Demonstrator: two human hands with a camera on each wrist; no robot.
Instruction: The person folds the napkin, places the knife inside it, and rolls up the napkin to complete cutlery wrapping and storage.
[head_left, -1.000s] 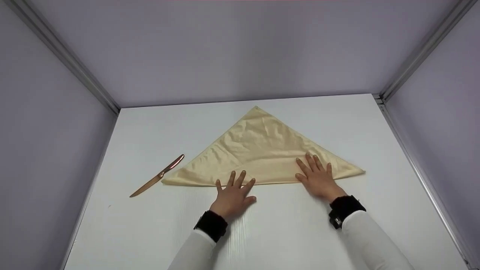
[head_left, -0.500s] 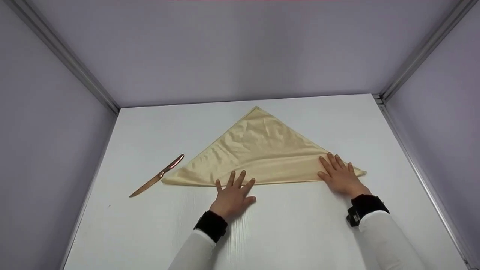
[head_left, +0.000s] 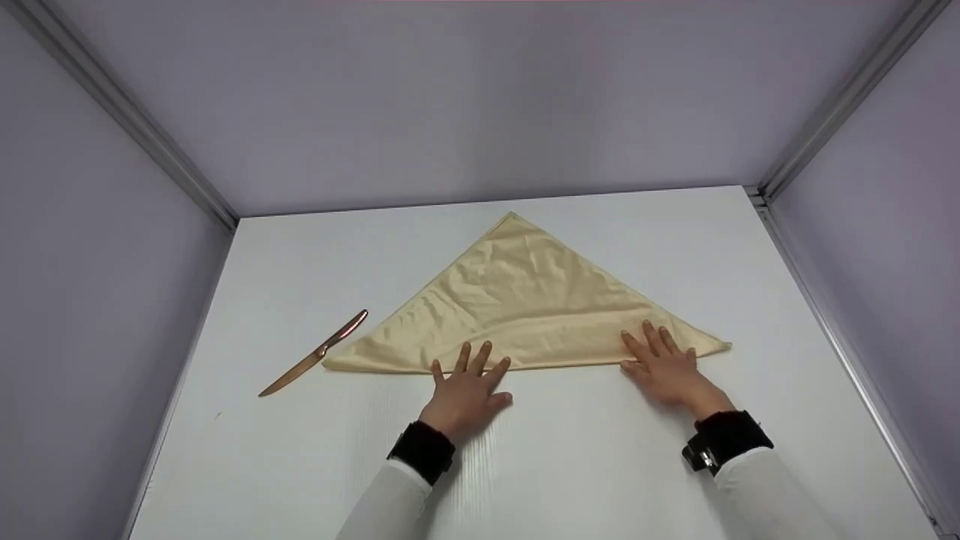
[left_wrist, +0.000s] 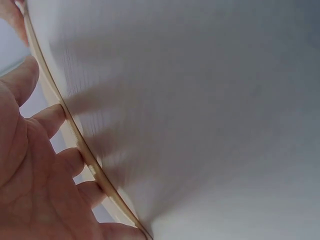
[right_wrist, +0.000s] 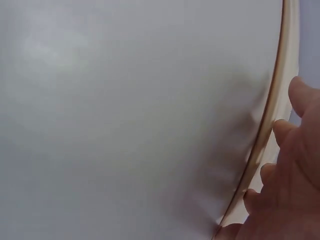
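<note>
Beige napkin (head_left: pixel 525 300) lies folded on the table (head_left: pixel 600 465); left hand (head_left: pixel 466 394) and right hand (head_left: pixel 667 367) press its near edge, fingers flat.

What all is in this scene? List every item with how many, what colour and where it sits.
napkin: one, pale yellow, folded in a triangle, flat mid-table, point away from the person.
knife: one, copper-coloured, on the table, its handle end at the napkin's left corner.
table: one, white, walled in by grey panels.
left hand: one, fingers flat on the napkin's near edge, middle.
right hand: one, fingers flat on the near edge toward the right corner.
wristbands: two, black, over white sleeves.
</note>
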